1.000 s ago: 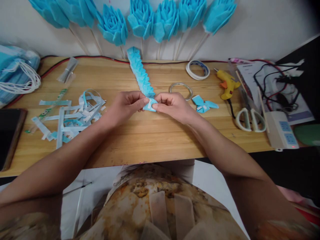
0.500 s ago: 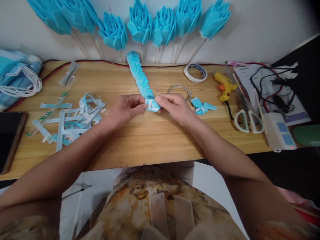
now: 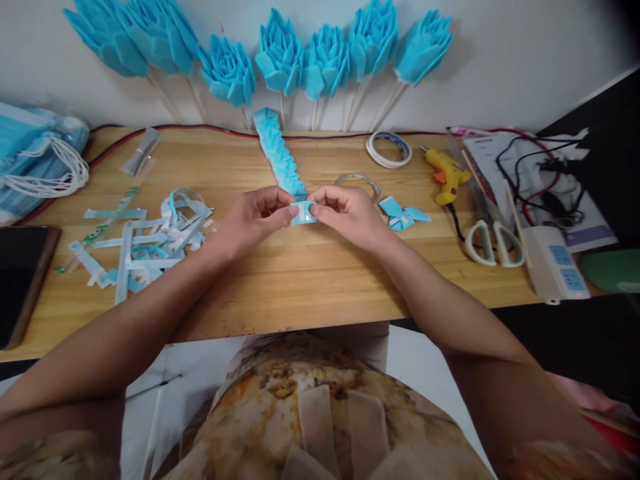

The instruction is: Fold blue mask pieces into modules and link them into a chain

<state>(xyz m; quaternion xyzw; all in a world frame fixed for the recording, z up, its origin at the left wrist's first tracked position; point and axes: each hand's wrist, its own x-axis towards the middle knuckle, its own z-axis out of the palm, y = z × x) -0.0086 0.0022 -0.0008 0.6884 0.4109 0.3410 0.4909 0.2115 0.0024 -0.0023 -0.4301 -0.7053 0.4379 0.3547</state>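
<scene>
Between my two hands is a small folded blue fabric piece (image 3: pixel 303 213) with a whitish strip across it. My left hand (image 3: pixel 265 212) pinches its left end between thumb and fingers. At its right end, the thumb and fingers of my right hand (image 3: pixel 345 211) are closed on it. Just behind lies a long row of overlapping blue folded petals (image 3: pixel 280 157), stretching back toward the wall; its near end is partly hidden by my fingers. More small blue folded pieces (image 3: pixel 403 213) lie to the right of my right hand.
Blue fabric flowers (image 3: pixel 280 57) on sticks stand along the wall. Cut strips (image 3: pixel 163 233) and a phone (image 3: pixel 25 280) lie left. Tape rolls (image 3: pixel 389 148), a yellow glue gun (image 3: pixel 445 175), scissors (image 3: pixel 493 241) and a power strip (image 3: pixel 557 263) are right. Bagged blue material (image 3: pixel 40 157) sits far left.
My right thumb has moved onto the front of the blue piece, and its right end has folded in, so less of it shows. The camera view has shifted slightly.
</scene>
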